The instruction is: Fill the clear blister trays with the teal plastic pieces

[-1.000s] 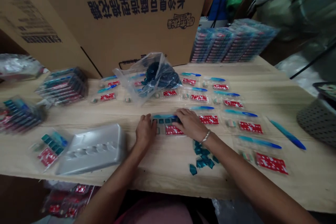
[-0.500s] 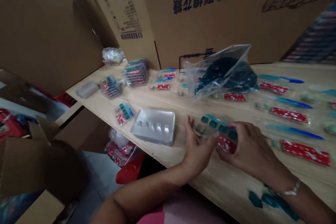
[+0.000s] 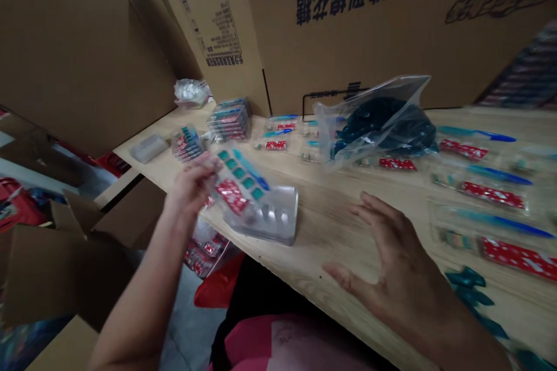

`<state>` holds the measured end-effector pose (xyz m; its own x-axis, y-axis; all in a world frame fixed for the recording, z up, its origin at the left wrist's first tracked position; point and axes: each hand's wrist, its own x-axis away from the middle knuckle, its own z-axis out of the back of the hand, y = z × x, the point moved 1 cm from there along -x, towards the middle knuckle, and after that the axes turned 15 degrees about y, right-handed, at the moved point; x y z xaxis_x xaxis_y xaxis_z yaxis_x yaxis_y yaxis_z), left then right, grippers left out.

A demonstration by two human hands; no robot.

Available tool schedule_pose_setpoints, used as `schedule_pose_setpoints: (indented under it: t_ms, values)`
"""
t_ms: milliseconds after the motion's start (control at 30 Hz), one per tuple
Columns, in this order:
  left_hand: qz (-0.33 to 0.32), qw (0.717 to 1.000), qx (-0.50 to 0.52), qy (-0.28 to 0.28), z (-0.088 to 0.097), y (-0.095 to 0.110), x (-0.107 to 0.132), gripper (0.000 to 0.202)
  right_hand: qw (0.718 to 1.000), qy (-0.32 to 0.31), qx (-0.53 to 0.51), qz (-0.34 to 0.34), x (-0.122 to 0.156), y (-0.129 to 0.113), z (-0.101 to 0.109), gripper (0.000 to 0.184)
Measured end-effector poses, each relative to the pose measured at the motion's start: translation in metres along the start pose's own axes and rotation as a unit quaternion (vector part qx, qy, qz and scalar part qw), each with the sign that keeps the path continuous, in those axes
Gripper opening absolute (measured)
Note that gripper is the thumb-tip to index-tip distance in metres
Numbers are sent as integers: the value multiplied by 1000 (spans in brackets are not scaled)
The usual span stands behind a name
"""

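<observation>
Blister packs (image 3: 229, 120) left of a plastic bag (image 3: 374, 124) on a table (image 3: 331, 226), apparently before a carton (image 3: 369, 52)

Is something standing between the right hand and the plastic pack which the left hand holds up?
Nothing visible does. The open right hand is above the wooden table; the left hand holds the clear pack over a silver tray, which lies below the pack, not between them.

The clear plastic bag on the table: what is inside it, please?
Inside the clear plastic bag: a heap of dark teal pieces; crumpled plastic hides their exact shapes.
</observation>
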<state>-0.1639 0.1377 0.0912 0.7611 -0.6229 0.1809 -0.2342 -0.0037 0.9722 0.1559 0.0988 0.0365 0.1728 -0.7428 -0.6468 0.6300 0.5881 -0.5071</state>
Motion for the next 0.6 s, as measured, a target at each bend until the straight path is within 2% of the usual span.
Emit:
schedule_pose_setpoints:
  t_ms: [67,133,200,267,400,500,567,600]
  values:
    - [-4,992,-95,79,24,9,-52,26,1000,-4,21,0,5,16,-3,52]
    - [-8,984,-142,111,44,3,-90,27,999,-18,31,3,10,27,-6,42]
    - [-19,975,-178,133,57,-12,-116,34,999,-34,27,11,10,29,-9,35]
    - [-39,963,-216,154,66,-29,-131,46,999,-43,9,26,4,21,-14,29]
    - [-78,939,-286,173,69,-48,-141,56,991,-79,-83,73,-26,-11,-41,25]
    - [-127,918,-325,188,71,-50,-130,62,978,-167,-107,63,-48,-26,-72,28]
    - [-218,884,-385,150,76,-54,-114,68,967,-227,-111,31,-59,-29,-88,28]
    - [-276,855,-427,104,79,-59,-105,69,961,-251,-117,18,-63,-28,-93,27]
